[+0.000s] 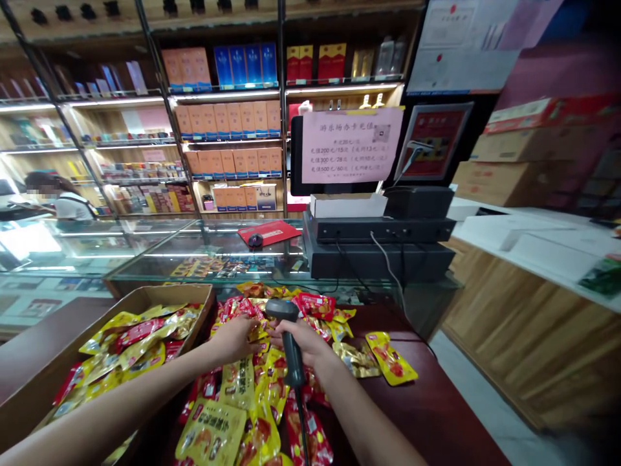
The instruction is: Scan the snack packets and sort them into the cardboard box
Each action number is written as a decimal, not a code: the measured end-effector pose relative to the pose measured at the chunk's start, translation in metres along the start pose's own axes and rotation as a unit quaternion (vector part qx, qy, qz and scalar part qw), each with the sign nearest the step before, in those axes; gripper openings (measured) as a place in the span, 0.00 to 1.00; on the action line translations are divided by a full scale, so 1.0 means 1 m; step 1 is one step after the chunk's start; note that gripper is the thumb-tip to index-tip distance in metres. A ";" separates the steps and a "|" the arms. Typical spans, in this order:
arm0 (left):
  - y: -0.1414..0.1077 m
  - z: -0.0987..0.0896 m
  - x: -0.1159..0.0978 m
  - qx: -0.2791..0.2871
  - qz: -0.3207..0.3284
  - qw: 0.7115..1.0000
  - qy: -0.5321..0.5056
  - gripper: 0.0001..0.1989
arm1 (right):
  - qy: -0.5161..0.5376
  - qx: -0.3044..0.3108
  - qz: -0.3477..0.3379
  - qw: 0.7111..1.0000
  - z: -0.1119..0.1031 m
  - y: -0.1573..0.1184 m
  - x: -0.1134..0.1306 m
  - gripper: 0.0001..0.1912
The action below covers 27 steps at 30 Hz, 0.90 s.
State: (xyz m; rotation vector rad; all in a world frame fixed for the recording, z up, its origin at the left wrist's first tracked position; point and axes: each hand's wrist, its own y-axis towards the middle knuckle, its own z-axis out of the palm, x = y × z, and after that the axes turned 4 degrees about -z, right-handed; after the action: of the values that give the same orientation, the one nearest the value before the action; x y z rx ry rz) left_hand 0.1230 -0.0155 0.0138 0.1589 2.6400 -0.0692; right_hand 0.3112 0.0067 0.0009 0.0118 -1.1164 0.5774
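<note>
A dark barcode scanner (292, 359) is gripped in my right hand (310, 342); its head tilts forward over a heap of shiny snack packets (213, 427), and its cable runs down toward me. Just left of the scanner, my left hand (237, 338) is over the heap with its fingers curled down among red and yellow packets. What those fingers hold, if anything, is partly hidden. A cardboard box (206, 301) with more red, yellow and gold packets stands left of the heap. Off to the right lie a yellow packet (391, 359) and a gold packet (356, 360).
Behind the heap is a glass display counter (155, 265) carrying a mouse (255, 240) on a red folder. A cash register (378, 255) and a screen with a pink notice (352, 145) stand there too. One person (72, 204) is at the far left.
</note>
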 end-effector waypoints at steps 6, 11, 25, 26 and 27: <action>0.009 -0.013 -0.012 0.058 -0.009 0.993 0.100 0.10 | 0.093 0.062 0.007 0.994 0.003 -0.009 0.021 0.13; 0.024 -0.037 -0.016 0.111 -0.059 0.992 -0.031 0.12 | 0.033 0.010 -0.018 0.999 0.003 -0.010 0.023 0.18; 0.032 -0.042 -0.015 0.192 -0.203 0.784 -0.555 0.15 | 0.070 0.013 -0.107 0.992 0.004 -0.009 0.025 0.14; 0.033 -0.042 -0.014 0.179 -0.201 0.786 -0.556 0.16 | 0.069 0.014 -0.111 0.991 0.004 -0.010 0.026 0.13; 0.035 -0.041 -0.014 0.167 -0.199 0.789 -0.557 0.18 | 0.065 0.014 -0.116 0.991 0.004 -0.010 0.027 0.12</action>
State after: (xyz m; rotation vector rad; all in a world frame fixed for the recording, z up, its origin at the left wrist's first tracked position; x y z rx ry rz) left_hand 0.1203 0.0211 0.0558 -0.2641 1.4025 -0.5818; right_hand 0.3207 0.0084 0.0286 0.1257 -0.9640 0.3796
